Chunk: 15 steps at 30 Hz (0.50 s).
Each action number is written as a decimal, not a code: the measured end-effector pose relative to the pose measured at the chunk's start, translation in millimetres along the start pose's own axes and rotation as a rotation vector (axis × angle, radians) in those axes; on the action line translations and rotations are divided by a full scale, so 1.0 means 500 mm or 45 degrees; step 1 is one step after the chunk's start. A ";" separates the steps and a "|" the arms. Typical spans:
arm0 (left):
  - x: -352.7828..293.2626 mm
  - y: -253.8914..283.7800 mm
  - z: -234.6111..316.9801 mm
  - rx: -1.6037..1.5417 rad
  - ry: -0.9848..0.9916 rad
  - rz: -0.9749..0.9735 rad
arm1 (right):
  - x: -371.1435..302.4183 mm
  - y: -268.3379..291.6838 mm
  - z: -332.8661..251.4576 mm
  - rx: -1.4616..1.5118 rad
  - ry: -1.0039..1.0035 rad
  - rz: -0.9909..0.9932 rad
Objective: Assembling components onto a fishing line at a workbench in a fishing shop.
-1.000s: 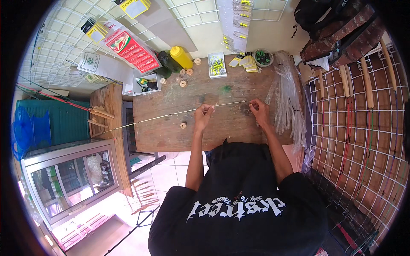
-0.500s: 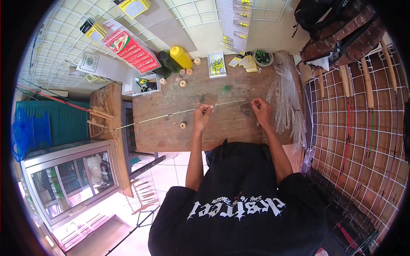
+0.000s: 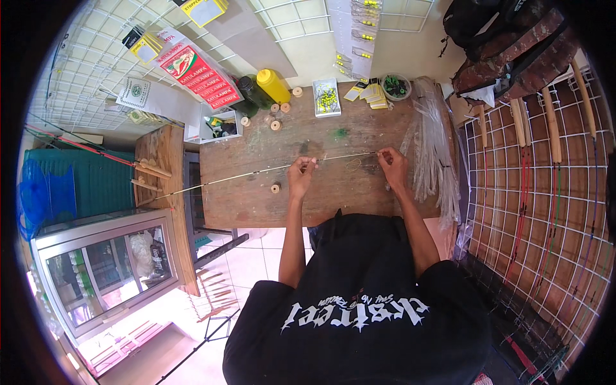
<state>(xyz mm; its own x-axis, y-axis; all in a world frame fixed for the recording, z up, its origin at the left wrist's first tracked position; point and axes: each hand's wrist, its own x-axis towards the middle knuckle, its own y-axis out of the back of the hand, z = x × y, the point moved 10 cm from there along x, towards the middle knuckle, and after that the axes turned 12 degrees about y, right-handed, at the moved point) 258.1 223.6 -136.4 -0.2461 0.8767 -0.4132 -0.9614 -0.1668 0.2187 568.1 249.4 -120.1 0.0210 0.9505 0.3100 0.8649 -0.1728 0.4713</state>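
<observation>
A thin pale fishing rod [image 3: 218,180] runs from the wooden bench on the left, across the table, to my right hand. My left hand [image 3: 300,178] is closed in a pinch on the rod, a little back from its tip. My right hand [image 3: 394,169] pinches the rod's dark tip, thumb and forefinger together. A loop of thin line [image 3: 353,164] hangs just under the rod between my hands. On the table below the rod, left of my left wrist, a small wooden ring [image 3: 276,188] lies by itself.
Along the table's back stand a yellow bottle [image 3: 273,86], a dark bottle [image 3: 252,94], several wooden rings [image 3: 275,126], a white tray of yellow-green pieces [image 3: 327,98] and a round tub [image 3: 395,86]. Clear plastic sleeves [image 3: 428,147] cover the right side. Rods hang on a white grid [image 3: 513,179].
My left hand has shifted slightly to the left along the rod. My right hand stays at the tip, almost unmoved.
</observation>
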 end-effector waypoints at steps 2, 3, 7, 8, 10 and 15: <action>-0.002 0.001 0.003 0.007 0.008 0.013 | -0.001 0.002 0.003 -0.005 -0.008 0.007; -0.005 -0.001 0.008 0.023 0.007 0.012 | -0.002 0.003 0.006 -0.006 -0.008 0.008; -0.015 -0.004 0.017 0.040 0.013 0.022 | -0.006 -0.002 0.003 -0.047 -0.022 -0.061; -0.019 -0.005 0.016 0.040 0.014 0.028 | -0.008 -0.007 0.001 -0.075 -0.046 -0.107; -0.024 -0.024 0.009 0.045 0.023 -0.049 | -0.003 0.007 -0.046 -0.173 0.088 -0.017; -0.047 -0.037 0.026 0.099 -0.069 -0.031 | 0.017 -0.035 -0.165 -0.067 0.340 -0.088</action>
<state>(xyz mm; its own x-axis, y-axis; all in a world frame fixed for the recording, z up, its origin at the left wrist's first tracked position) 283.5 212.2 -119.2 -0.2139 0.9035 -0.3714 -0.9540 -0.1114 0.2782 511.7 239.4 -57.5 -0.1762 0.8601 0.4787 0.8323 -0.1295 0.5391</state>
